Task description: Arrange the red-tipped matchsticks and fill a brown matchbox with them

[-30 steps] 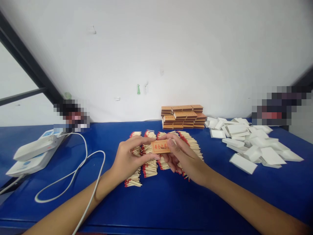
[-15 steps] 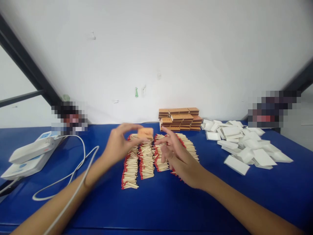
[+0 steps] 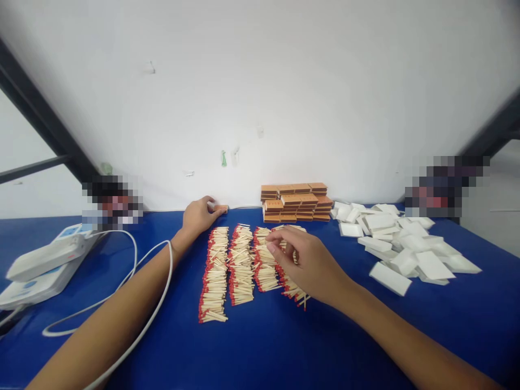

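Note:
At the back of the blue table, my left hand [image 3: 200, 216] pinches a small orange matchbox [image 3: 221, 208] between thumb and fingers, close to the wall. Loose red-tipped matches [image 3: 241, 265] lie in several lengthwise rows in front of me. Over the right-hand rows hovers my right hand [image 3: 309, 260], its fingers loosely curved and the thumb a little apart from them. Nothing shows in its grip. It covers part of the matches beneath. Orange matchboxes with dark sides form a stepped stack [image 3: 294, 201] against the wall, right of the left hand.
White empty-looking box trays [image 3: 406, 244] lie in a loose heap on the right. To the left stand white power strips [image 3: 44, 265], and a white cable [image 3: 162, 292] loops across my left forearm. A white wall [image 3: 260, 97] bounds the table [image 3: 252, 346] behind.
My left hand has carried the matchbox from above the match rows back and left, to the table's rear. My right hand has turned palm-down over the right-hand matches, with its fingers more curled.

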`<state>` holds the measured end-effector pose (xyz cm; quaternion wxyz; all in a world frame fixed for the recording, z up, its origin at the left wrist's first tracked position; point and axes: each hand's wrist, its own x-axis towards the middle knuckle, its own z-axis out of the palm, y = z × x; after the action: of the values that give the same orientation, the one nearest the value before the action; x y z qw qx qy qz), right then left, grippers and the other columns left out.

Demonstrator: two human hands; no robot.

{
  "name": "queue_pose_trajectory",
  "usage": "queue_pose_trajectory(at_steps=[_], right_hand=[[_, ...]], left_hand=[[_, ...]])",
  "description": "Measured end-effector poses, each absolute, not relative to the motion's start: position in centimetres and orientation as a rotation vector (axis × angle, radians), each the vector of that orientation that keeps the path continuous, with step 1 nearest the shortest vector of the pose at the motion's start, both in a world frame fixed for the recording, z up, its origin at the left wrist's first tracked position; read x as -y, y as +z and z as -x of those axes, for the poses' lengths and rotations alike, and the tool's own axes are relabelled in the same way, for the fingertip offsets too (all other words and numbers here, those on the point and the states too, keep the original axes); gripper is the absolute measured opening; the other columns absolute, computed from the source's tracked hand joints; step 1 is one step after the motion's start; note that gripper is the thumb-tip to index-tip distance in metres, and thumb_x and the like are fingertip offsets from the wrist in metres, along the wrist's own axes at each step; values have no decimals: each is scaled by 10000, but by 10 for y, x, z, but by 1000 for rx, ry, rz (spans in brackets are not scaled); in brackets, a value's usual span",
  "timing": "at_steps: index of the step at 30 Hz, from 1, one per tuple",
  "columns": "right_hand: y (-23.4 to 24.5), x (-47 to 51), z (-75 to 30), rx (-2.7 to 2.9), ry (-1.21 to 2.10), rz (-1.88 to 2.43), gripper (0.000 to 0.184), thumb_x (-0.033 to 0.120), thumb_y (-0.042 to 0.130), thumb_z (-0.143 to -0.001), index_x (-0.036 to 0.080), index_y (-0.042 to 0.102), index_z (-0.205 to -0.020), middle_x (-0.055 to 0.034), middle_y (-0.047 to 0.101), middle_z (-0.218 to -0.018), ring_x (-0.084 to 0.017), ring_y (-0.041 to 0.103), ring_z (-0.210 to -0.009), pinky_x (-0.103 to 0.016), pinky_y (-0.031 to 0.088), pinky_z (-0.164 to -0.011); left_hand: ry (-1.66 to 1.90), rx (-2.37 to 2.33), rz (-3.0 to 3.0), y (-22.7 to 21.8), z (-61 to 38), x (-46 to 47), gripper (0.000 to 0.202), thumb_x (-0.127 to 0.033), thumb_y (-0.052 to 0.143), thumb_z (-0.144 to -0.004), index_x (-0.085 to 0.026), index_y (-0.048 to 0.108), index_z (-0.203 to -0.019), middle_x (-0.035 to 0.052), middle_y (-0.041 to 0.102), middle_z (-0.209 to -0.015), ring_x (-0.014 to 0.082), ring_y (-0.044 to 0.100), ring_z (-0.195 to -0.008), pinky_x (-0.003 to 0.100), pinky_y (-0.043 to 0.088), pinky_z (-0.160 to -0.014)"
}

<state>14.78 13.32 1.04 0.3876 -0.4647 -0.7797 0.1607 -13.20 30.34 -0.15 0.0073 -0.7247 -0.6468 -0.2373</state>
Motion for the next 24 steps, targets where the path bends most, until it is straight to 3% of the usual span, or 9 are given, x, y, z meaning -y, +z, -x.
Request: queue_pose_trajectory(at_steps=[3,5,8,11,13,16,19,22,24], right_hand=[[12,-132,-147,2006,420,1180,137,249,565,-1002,222,697,-980,1,685,-871,-128,546,-621,-310,430,-651],[13,-132,-147,2030,410,1172,154,235,557,-1000,216,690,-925,-1,677,-836,-135,541,-626,-310,420,-649],[14,-133,-148,2045,383,1167,174,218,547,-994,209,678,-880,-13,674,-816,-149,549,-650,-310,413,-653],[15,-133,-150,2043,357,1168,178,225,552,-990,212,671,-858,-10,666,-767,-151,548,-631,-308,403,-641],[15,-132,-151,2040,344,1170,183,244,555,-994,216,670,-854,-8,665,-742,-152,546,-613,-306,398,-631],[15,-130,-150,2043,349,1171,199,273,547,-1006,218,673,-862,-12,665,-732,-157,552,-609,-305,392,-621],[15,-130,-148,2050,370,1175,229,289,532,-1019,216,676,-857,-14,657,-722,-163,560,-619,-306,394,-622],[12,-132,-148,2057,410,1186,239,293,521,-1027,216,678,-863,-13,650,-713,-163,559,-614,-303,397,-615],[11,-133,-148,2059,436,1188,241,294,515,-1031,217,679,-871,-14,650,-715,-161,552,-604,-300,397,-603]], left_hand=[[-668,2076,2139,4,120,-303,645,-734,637,-853,-157,715,-1132,175,770,-1000,359,728,-983,390,520,-804],[-628,2070,2095,6,110,-303,638,-706,656,-837,-137,706,-1121,210,757,-1016,388,719,-995,413,511,-822],[-619,2032,2078,6,97,-305,547,-617,724,-797,-137,697,-1057,208,749,-973,389,713,-964,421,493,-835],[-719,1999,2020,13,105,-306,558,-665,743,-763,-145,678,-957,180,728,-875,383,694,-922,436,472,-856],[-863,1970,1917,27,128,-307,523,-662,670,-844,-147,659,-939,163,707,-869,369,668,-948,445,450,-896],[-1221,1883,1582,57,182,-307,287,-419,615,-949,-150,628,-1048,135,673,-1095,324,569,-1161,432,362,-1050],[-1574,1831,1058,80,239,-308,364,-276,586,-964,-82,519,-1264,198,495,-1392,372,371,-1358,499,230,-1140],[-1780,1831,749,80,282,-315,339,-122,497,-959,-39,462,-1286,231,442,-1394,389,365,-1341,534,233,-1114],[-1858,1845,679,70,303,-322,316,-116,542,-940,-58,485,-1245,210,460,-1362,380,401,-1318,524,261,-1108]])
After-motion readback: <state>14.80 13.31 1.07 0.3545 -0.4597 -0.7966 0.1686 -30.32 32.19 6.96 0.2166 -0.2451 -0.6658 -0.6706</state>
